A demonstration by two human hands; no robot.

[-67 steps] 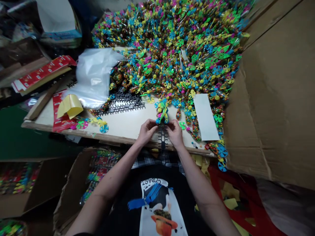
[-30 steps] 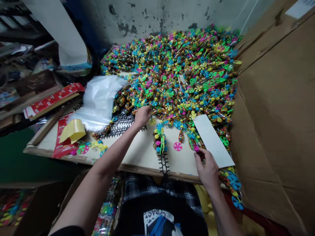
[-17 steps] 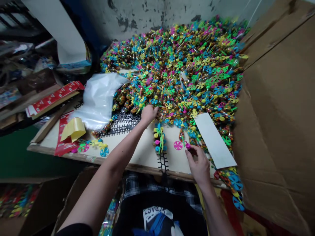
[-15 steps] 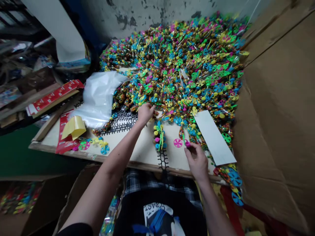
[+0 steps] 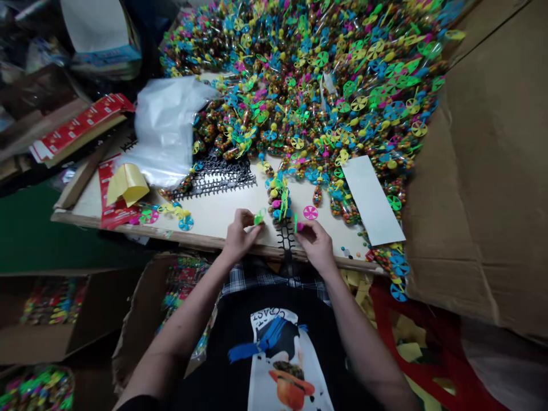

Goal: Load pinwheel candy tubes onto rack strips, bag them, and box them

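Note:
Near the table's front edge, my left hand (image 5: 240, 235) pinches a small candy toy with a green top (image 5: 259, 217). My right hand (image 5: 315, 245) holds a pink-capped piece with a green fan (image 5: 296, 224), seen edge-on. Between my hands a black plastic strip (image 5: 286, 240) runs toward my body, with a row of toys with colourful caps and fans (image 5: 279, 197) set in its far part. A loose pink fan (image 5: 310, 213) lies on the table just beyond my right hand.
A large heap of candy-filled toys (image 5: 299, 85) covers the back. At the left are black strips (image 5: 218, 177), clear plastic bags (image 5: 165, 128) and a yellow paper (image 5: 128, 184). A white card (image 5: 373, 200) lies right, beside a tall cardboard box (image 5: 471, 200). Open boxes (image 5: 38, 342) stand lower left.
My left hand has come back from the heap's edge toward the strip with a green-topped toy. My right hand has moved left, closer to the strip. The view has tilted downward.

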